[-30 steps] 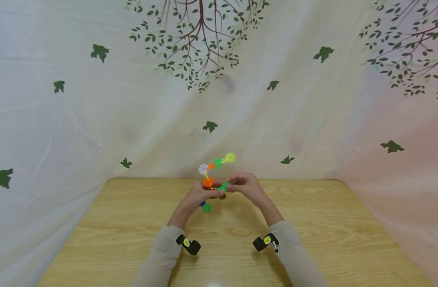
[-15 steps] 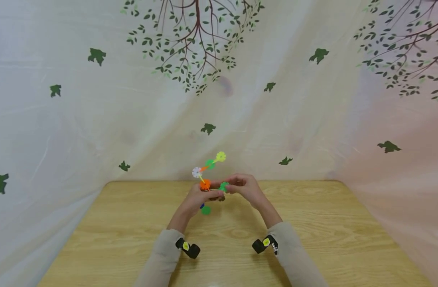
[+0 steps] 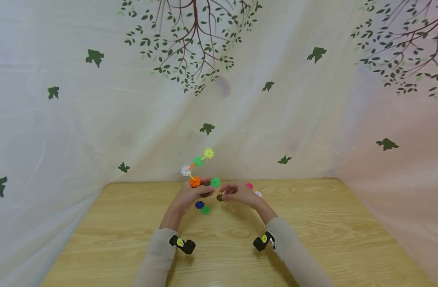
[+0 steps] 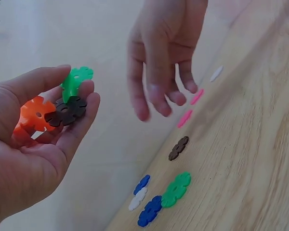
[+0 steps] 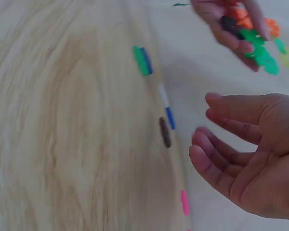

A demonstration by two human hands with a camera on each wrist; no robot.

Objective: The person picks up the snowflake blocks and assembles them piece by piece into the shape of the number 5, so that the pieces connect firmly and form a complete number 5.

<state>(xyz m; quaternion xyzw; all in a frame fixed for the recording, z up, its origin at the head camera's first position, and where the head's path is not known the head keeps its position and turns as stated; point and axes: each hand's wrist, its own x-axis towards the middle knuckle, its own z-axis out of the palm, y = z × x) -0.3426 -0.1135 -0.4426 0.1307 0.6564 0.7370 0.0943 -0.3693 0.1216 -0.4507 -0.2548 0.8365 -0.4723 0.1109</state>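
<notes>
Pinching linked discs [image 4: 72, 113]: left grip [image 4: 33, 139] | right grip [image 3: 242, 194]: spread, seemingly part-hiding pink disc [image 3: 249, 185] | loose brown disc [image 4: 178, 148] nearby

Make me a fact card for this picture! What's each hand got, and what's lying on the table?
Left hand: holds a chain of linked flower-shaped discs
Chain colours: yellow, green, orange, white, dark
Right hand: holds nothing, fingers loosely bent
Loose on the table: two blue discs, two white discs, two pink discs, one green disc, one brown disc
Behind: pale backdrop with leaves and branches on it
</notes>
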